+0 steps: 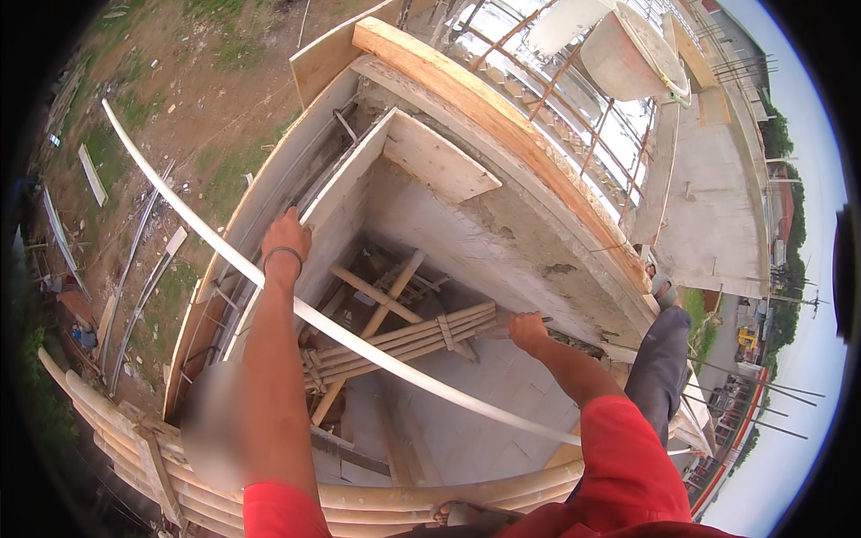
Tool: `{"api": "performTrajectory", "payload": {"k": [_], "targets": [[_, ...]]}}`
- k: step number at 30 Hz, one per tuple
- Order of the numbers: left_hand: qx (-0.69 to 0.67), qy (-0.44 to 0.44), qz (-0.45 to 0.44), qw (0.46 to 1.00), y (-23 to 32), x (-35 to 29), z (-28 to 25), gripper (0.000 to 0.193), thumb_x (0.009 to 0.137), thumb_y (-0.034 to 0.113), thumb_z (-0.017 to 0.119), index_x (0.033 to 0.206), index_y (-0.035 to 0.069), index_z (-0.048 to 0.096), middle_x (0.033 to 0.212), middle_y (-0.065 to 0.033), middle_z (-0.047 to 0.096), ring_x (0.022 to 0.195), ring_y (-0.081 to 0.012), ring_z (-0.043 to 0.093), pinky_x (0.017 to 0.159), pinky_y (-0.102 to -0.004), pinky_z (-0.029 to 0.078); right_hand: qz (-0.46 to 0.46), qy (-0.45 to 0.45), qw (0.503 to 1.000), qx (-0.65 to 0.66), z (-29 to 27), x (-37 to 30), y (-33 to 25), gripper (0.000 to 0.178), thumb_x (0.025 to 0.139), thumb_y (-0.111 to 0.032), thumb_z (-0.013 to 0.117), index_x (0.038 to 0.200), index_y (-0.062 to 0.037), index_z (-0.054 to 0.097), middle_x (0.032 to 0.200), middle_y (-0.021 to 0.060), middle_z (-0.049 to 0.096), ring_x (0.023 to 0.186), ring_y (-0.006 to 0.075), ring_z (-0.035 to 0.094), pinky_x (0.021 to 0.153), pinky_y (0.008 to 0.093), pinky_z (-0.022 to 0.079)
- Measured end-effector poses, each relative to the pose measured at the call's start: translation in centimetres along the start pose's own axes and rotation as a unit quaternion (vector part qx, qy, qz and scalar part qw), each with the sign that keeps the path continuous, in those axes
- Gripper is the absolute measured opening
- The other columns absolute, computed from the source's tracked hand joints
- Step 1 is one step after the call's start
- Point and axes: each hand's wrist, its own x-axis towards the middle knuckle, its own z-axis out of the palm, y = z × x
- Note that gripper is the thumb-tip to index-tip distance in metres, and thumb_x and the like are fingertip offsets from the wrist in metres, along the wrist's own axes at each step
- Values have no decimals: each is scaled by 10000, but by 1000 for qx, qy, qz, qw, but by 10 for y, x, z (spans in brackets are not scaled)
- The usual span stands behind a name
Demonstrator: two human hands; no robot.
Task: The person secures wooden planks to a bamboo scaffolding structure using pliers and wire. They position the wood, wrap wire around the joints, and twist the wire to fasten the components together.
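My left hand (287, 240), with a dark band at the wrist, is closed over the top edge of an upright plywood panel (345, 175). My right hand (527, 331) is a fist above the boxed-in space, near the rough concrete wall (529, 238). A short handle-like end shows at that fist, but I cannot make out what it holds. Below lie bamboo poles (408, 341) lashed together, with crossed wooden struts (395, 291) beside them. A long white pole (386, 359) slants across the view, passing by my left wrist.
Thick timber (502, 112) caps the concrete wall. A bamboo platform (404, 498) runs along the near side, with a sandalled foot (475, 514) on it. Beyond the wall are a wheelbarrow tray (632, 54) and rusty bars (596, 134). Steel bars (220, 291) stick out inside the left formwork.
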Motion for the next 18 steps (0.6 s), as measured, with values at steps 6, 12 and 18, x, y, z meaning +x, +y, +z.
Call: {"api": "performTrajectory", "payload": {"k": [6,12,18], "targets": [[22,-15,-16,1000,-3,0,6,346,875,281,674,1091,25,589,1109,-246,647,1048,-438,610,896,-515,492,-87,-44,995,-18,103,38,-15,313,903,-349,628,1024,-69,701,990,116,708,931,281,698,740,455,522],[31,-24,-19,999,3,7,1,370,880,290,665,1135,31,591,1119,-250,648,1069,-434,604,908,-511,486,-41,-51,992,106,60,79,-21,321,928,-348,617,1072,-72,694,1158,99,672,1124,277,633,850,479,511],[20,-10,-17,1000,-8,5,6,410,881,296,662,1188,35,588,1133,-256,645,1074,-433,603,909,-507,488,-158,-81,984,5,83,64,-46,257,893,-240,643,1037,-31,686,963,138,722,941,306,705,749,436,562]]}}
